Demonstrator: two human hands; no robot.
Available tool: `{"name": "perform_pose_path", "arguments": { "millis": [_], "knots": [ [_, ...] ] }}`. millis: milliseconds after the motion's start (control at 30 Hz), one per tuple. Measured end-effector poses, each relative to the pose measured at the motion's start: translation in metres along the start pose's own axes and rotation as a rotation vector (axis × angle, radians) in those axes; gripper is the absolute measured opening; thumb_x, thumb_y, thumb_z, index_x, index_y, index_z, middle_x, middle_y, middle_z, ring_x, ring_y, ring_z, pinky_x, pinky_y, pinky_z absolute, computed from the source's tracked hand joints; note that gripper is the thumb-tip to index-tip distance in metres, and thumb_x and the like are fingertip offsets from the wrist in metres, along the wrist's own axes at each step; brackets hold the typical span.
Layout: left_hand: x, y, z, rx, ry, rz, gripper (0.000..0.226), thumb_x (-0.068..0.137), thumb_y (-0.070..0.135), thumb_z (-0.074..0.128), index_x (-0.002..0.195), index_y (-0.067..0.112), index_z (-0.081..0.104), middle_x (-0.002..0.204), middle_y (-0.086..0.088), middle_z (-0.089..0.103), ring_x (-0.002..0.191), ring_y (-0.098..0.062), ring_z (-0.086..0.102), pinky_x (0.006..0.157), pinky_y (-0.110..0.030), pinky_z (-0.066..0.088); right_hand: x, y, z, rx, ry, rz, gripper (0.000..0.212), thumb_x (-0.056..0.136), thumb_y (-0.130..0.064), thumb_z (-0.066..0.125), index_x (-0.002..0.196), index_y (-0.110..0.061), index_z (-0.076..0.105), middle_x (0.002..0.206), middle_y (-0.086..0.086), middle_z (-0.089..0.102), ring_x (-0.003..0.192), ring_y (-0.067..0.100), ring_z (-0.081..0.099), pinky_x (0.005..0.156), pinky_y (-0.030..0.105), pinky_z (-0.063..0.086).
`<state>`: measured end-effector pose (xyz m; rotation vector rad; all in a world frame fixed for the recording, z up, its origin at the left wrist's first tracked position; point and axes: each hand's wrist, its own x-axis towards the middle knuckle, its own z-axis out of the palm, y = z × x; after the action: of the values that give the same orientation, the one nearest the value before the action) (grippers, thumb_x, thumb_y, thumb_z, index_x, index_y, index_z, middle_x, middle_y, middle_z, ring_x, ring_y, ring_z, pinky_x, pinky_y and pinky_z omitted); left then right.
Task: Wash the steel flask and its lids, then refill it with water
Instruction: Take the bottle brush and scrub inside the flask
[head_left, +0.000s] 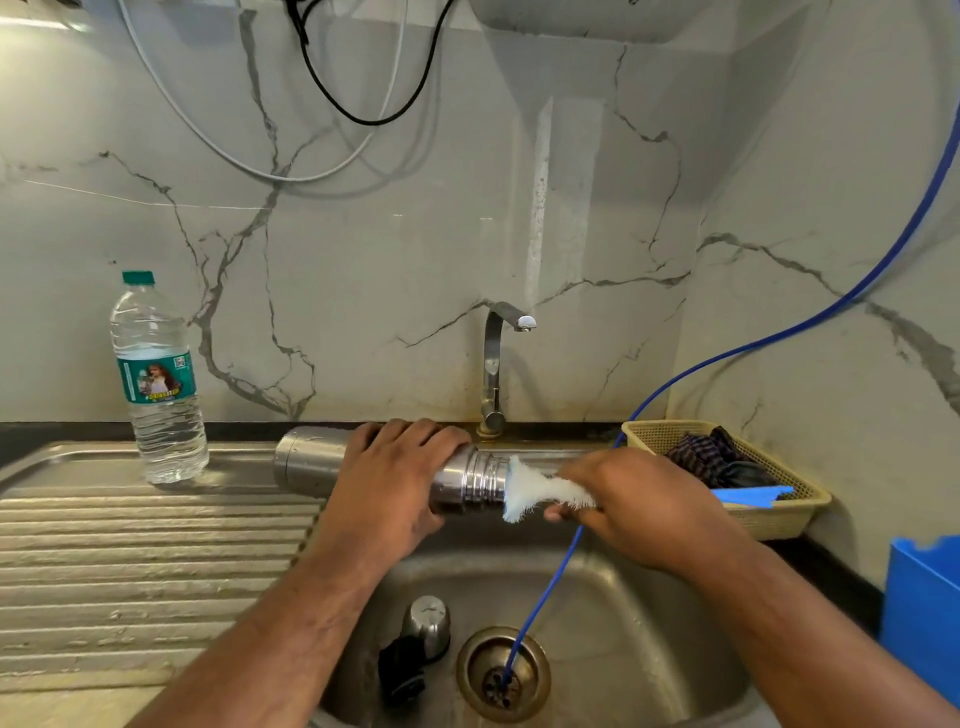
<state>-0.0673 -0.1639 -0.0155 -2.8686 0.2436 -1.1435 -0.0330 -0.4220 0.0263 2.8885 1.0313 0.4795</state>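
Steel flask (306, 460) horizontal at frame centre, over sink (623, 623). Left hand (395, 483) wrapped round flask body. Right hand (618, 499) pinches white brush (530, 491) at flask mouth. Two lids (415, 644) lie in sink basin, lower centre.

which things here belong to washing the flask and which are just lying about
In the job: silver steel flask, white frayed scrubber, rounded steel lid, black inner lid, steel sink basin, curved steel tap.
Lying about: clear plastic water bottle, beige mesh basket holding dark cloth, thin blue tube, blue plastic bin.
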Motion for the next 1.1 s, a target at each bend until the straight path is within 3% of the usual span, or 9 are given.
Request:
{"name": "perform_pose_path", "arguments": {
  "millis": [167,300,433,500,633,700,833,1000,1100],
  "knots": [
    [0.002,0.009,0.004,-0.019,0.02,0.073,0.091,0.045,0.04,0.098,0.126,0.034,0.059,0.118,0.011,0.067,0.108,-0.015,0.062,0.104,-0.045,0.043,0.001,0.006,0.009,0.314,-0.158,0.056,0.033,0.086,-0.059,0.072,0.084,-0.027,0.066,0.069,-0.007,0.059,0.071,0.012,0.059,0.065,0.032,0.047],
    [0.002,0.011,0.001,-0.052,0.05,0.116,0.084,0.052,0.035,0.096,0.127,0.034,0.057,0.121,0.011,0.064,0.112,-0.016,0.059,0.108,-0.046,0.039,-0.003,0.006,0.012,0.681,-0.241,0.07,0.042,0.082,-0.054,0.079,0.069,-0.017,0.067,0.058,0.001,0.066,0.051,0.012,0.055,0.057,0.03,0.045],
    [0.005,0.02,-0.004,-0.071,0.117,0.194,0.078,0.059,0.024,0.091,0.128,0.034,0.057,0.124,0.012,0.062,0.116,-0.018,0.057,0.112,-0.05,0.035,-0.007,-0.005,0.016,1.222,-0.482,0.16,0.046,0.089,-0.051,0.073,0.094,-0.005,0.075,0.059,0.005,0.054,0.046,0.013,0.036,0.042,0.022,0.03],
    [0.006,0.022,-0.006,-0.057,0.099,0.194,0.08,0.058,0.024,0.092,0.129,0.035,0.057,0.124,0.012,0.061,0.116,-0.018,0.057,0.113,-0.051,0.035,-0.006,-0.009,0.017,1.276,-0.503,0.2,0.047,0.089,-0.049,0.074,0.102,-0.004,0.073,0.063,0.007,0.058,0.046,0.012,0.037,0.042,0.022,0.031],
    [0.002,0.015,-0.005,-0.029,-0.034,0.039,0.092,0.054,0.036,0.095,0.135,0.038,0.051,0.126,0.012,0.061,0.119,-0.017,0.057,0.113,-0.05,0.034,0.001,-0.016,0.013,0.549,-0.097,0.157,0.052,0.076,-0.056,0.083,0.115,-0.028,0.063,0.093,-0.007,0.07,0.08,0.012,0.066,0.071,0.032,0.056],
    [0.0,0.013,-0.005,-0.046,-0.052,-0.029,0.091,0.062,0.041,0.091,0.141,0.04,0.046,0.133,0.012,0.058,0.124,-0.015,0.054,0.116,-0.049,0.031,0.0,-0.022,0.005,0.191,0.093,0.187,0.061,0.076,-0.067,0.076,0.123,-0.035,0.055,0.106,-0.01,0.068,0.095,0.012,0.064,0.08,0.035,0.056],
    [0.001,0.013,-0.01,-0.105,-0.058,-0.113,0.085,0.071,0.045,0.085,0.143,0.041,0.04,0.133,0.014,0.054,0.124,-0.011,0.05,0.116,-0.045,0.033,-0.006,-0.021,-0.011,0.05,0.241,0.079,0.057,0.089,-0.052,0.071,0.139,-0.037,0.048,0.128,-0.014,0.063,0.111,0.015,0.06,0.083,0.028,0.039],
    [0.001,0.005,-0.013,-0.116,-0.121,-0.119,0.085,0.073,0.042,0.084,0.144,0.04,0.039,0.133,0.014,0.054,0.125,-0.011,0.049,0.115,-0.042,0.03,-0.004,-0.004,0.004,-0.007,0.403,-0.161,0.022,0.084,-0.017,0.075,0.105,-0.021,0.072,0.087,-0.002,0.07,0.074,0.026,0.068,0.054,0.034,0.05],
    [0.002,0.014,-0.009,-0.094,-0.142,-0.031,0.086,0.073,0.042,0.084,0.146,0.039,0.04,0.14,0.014,0.051,0.129,-0.011,0.046,0.116,-0.04,0.027,-0.001,-0.011,0.008,0.001,0.256,-0.117,0.012,0.094,-0.02,0.063,0.084,-0.023,0.06,0.078,0.0,0.064,0.067,0.025,0.06,0.055,0.034,0.042]
  ]
}}
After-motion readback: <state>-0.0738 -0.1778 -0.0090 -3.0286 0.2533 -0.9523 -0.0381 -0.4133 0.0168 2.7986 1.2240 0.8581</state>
